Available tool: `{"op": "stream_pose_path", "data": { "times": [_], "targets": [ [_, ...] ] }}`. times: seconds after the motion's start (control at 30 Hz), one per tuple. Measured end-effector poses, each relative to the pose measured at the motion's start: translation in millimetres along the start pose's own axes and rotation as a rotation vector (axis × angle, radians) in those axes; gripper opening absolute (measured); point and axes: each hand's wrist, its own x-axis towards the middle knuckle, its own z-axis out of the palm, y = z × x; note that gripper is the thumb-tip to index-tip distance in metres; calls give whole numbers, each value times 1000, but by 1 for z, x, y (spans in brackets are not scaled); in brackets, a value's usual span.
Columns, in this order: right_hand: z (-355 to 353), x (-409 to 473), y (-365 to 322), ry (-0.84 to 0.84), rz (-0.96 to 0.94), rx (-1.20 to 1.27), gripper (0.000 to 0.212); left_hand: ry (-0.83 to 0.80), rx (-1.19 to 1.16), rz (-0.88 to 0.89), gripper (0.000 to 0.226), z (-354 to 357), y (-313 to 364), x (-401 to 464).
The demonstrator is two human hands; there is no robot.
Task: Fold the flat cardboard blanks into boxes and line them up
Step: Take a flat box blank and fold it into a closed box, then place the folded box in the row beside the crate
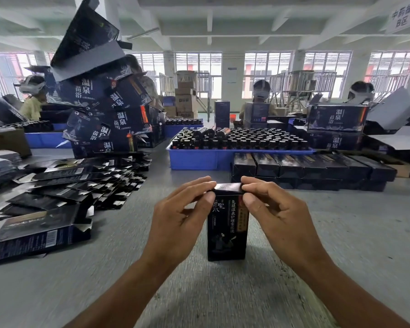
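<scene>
Dark printed cartons on a grey table

The upright box (226, 229) is black with pale characters down its front, a red-orange strip of lettering at the right and a faint figure drawing lower down. The flat blanks (81, 183) at left are glossy black with silver-grey undersides; one carries a white barcode patch. The row of folded boxes (313, 165) is plain black with thin gold lines. The tall stack of larger cartons (109, 114) is deep navy with white characters and pale line art. The crate (199, 158) is bright blue, holding black bottles (242, 139). The table (223, 292) is speckled grey.
</scene>
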Motion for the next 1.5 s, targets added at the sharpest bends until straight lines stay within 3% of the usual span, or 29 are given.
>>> {"op": "stream_pose_path", "data": {
  "times": [0.43, 0.6, 0.7, 0.8, 0.87, 0.97, 1.1, 1.3, 1.5],
  "targets": [
    [0, 1, 6, 32, -81, -190, 18, 3, 258, 293, 28, -4, -11, 4],
    [2, 0, 6, 20, -53, -196, 17, -102, 165, 103, 25, 1, -14, -3],
    [3, -1, 7, -24, -28, -173, 23, -210, 77, -16, 39, 0, -16, -6],
    [6, -3, 14, -126, 47, -256, 56, -283, 53, -145, 62, -3, -22, -5],
    [10, -6, 20, -227, 120, -347, 81, -244, 18, -200, 67, -3, -26, -3],
    [17, -13, 26, -384, 174, -381, 86, -130, -29, -375, 70, -6, -33, 0],
    [24, -21, 34, -513, 81, -570, 79, -228, 293, -473, 77, -15, -46, 0],
    [31, -16, 43, -482, 38, -737, 58, -245, 732, -610, 53, -28, -73, 1],
    [47, 21, 59, -389, -104, -1017, 41, -324, 969, -523, 36, -25, -85, -5]
  ]
}}
